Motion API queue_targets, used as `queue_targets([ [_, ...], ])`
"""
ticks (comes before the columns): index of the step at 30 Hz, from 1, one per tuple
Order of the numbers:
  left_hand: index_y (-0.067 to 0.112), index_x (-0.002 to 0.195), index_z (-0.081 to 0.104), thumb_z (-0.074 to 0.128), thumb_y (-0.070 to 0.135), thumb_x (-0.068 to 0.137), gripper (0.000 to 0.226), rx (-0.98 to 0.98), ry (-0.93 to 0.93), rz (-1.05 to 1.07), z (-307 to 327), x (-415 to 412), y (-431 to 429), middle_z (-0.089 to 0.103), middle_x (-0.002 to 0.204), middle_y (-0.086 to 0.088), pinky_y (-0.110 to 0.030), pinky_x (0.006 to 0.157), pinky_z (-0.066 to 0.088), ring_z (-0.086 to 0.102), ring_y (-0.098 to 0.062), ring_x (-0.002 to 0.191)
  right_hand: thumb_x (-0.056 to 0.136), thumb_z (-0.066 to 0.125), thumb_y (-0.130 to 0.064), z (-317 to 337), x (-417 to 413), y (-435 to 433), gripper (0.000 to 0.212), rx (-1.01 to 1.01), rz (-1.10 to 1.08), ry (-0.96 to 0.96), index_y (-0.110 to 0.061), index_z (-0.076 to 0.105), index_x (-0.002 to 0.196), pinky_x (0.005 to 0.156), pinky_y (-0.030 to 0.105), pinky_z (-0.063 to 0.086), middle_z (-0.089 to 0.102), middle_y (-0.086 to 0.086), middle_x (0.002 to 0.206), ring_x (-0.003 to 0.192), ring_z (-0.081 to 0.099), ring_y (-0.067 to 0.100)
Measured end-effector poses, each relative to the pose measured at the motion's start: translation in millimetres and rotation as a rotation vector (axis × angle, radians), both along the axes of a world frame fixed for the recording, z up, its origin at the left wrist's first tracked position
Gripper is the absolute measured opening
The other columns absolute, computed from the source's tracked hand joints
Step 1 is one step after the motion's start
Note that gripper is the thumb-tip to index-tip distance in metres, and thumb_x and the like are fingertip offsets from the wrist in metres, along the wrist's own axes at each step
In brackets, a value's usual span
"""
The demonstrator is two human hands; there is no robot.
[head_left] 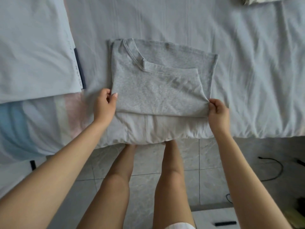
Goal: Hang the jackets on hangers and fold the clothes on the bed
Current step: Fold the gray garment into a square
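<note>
A grey T-shirt (158, 83) lies folded on the white bed (247, 71), its collar toward the far left and a sleeve hem across the middle. My left hand (105, 104) pinches the near left corner of the folded shirt, thumb on top. My right hand (217, 111) grips the near right corner, where the cloth bunches. Both near corners sit close to the bed's front edge.
A pale blue garment (36, 52) with a dark edge lies flat at the left, over a striped pastel cloth (33, 123). More folded cloth (264, 0) shows at the top right. The tiled floor below holds a black cable (272, 169) at right.
</note>
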State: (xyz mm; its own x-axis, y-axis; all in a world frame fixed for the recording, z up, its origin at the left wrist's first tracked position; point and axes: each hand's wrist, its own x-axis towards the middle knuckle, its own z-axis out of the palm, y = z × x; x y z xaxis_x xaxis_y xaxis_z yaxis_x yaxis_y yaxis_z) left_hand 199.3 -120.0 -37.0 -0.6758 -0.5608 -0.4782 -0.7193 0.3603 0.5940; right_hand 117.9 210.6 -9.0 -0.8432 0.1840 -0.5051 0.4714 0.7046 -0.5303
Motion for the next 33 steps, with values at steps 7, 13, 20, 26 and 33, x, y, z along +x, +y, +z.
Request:
queue_targets([
  [7,0.011,0.137,0.044,0.054,0.017,0.085,0.053,-0.516,0.138,-0.620,16.9,7.8,21.6,0.040,0.140,-0.018,-0.045,0.102,0.026,0.039,-0.034,0.122,0.090,0.063,-0.015,5.6,2.9,-19.1,0.045,-0.043,-0.110,-0.047,-0.013,0.045,0.131,0.066,0.007,0.037,0.049,0.002,0.113,0.093,0.052,0.014],
  [13,0.014,0.104,0.068,0.049,0.000,0.080,0.034,-0.198,0.267,-0.549,17.9,4.7,25.9,0.060,0.127,-0.004,-0.041,0.113,0.016,0.048,-0.015,0.127,0.081,0.067,-0.010,51.5,-22.8,-37.5,0.021,-0.062,0.192,-0.182,-0.004,0.051,0.094,0.058,0.021,0.042,0.058,0.010,0.083,0.073,0.057,0.026],
  [20,0.013,0.093,0.066,0.044,0.030,0.089,0.029,0.760,0.287,0.271,66.6,-22.4,44.3,0.071,0.091,-0.002,-0.029,0.079,0.054,0.067,-0.017,0.089,0.097,0.046,-0.035,84.2,-6.2,-166.8,0.053,-0.032,0.621,-0.008,-0.012,0.032,0.143,0.074,0.041,0.047,0.067,0.014,0.101,0.093,0.062,0.033],
  [26,0.018,0.101,0.056,0.056,0.027,0.093,0.012,0.502,0.201,0.641,36.1,5.0,28.8,0.061,0.097,-0.002,-0.043,0.086,0.050,0.060,-0.010,0.087,0.095,0.045,-0.015,52.3,-5.2,-197.3,0.051,-0.118,0.734,-0.031,-0.015,0.033,0.145,0.103,0.041,0.038,0.032,0.010,0.143,0.129,0.037,0.028],
  [33,0.013,0.094,0.055,0.071,0.018,0.083,0.020,0.146,0.217,0.397,24.1,27.5,46.5,0.057,0.092,-0.002,-0.009,0.071,0.041,0.053,-0.005,0.080,0.082,0.049,-0.004,31.4,-96.9,-191.0,0.066,0.098,0.840,0.162,-0.018,0.037,0.145,0.111,0.038,0.029,0.037,0.003,0.148,0.136,0.030,0.026],
])
